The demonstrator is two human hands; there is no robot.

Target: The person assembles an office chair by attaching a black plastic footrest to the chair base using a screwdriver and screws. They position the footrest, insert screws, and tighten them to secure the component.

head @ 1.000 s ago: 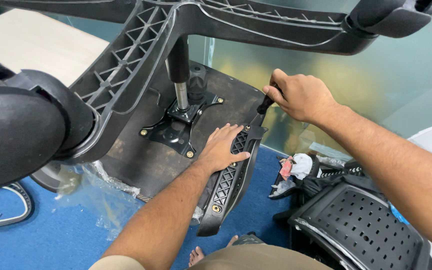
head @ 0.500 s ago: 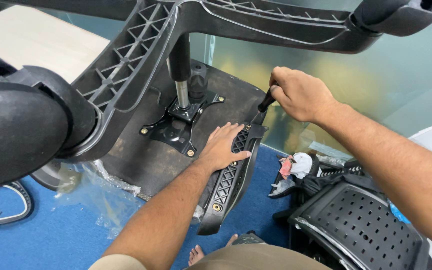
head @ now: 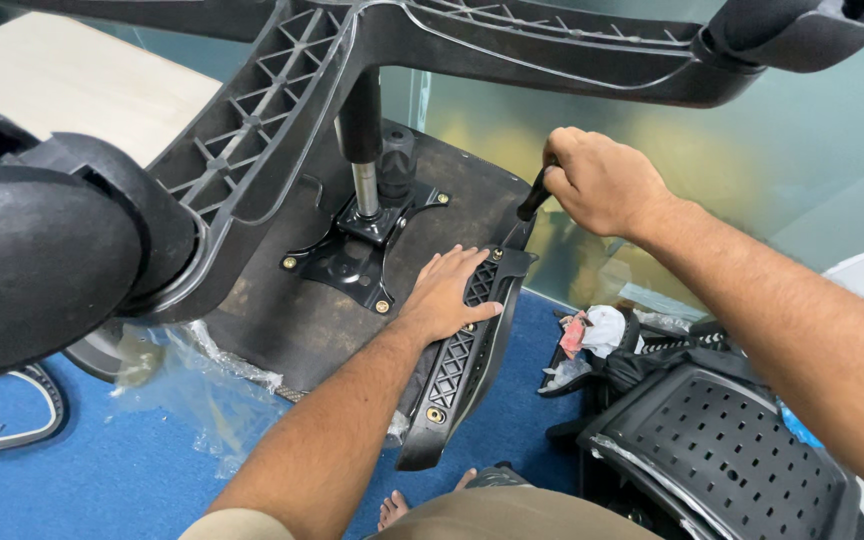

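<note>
Right hand (head: pixel 602 180) hides the screwdriver (head: pixel 532 197) handle — left hand (head: pixel 447 295) covers bracket (head: pixel 462 360).

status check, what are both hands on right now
Left hand flat on black armrest bracket, pressing it to the seat underside. Right hand gripping screwdriver handle at bracket's top. Chair base looms overhead.

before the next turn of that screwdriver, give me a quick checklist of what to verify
1. Right hand gripped on the screwdriver handle: ok.
2. Left hand pressing the ribbed armrest bracket flat on the seat underside: ok.
3. Screwdriver tip seated in its screw: cannot tell, the tip is hidden behind the bracket's top.
4. Lower brass bolt in the bracket present: ok.
5. Chair base arm overhead apart from both hands: ok.
6. Bare foot close under the bracket's end: not ok.
</note>
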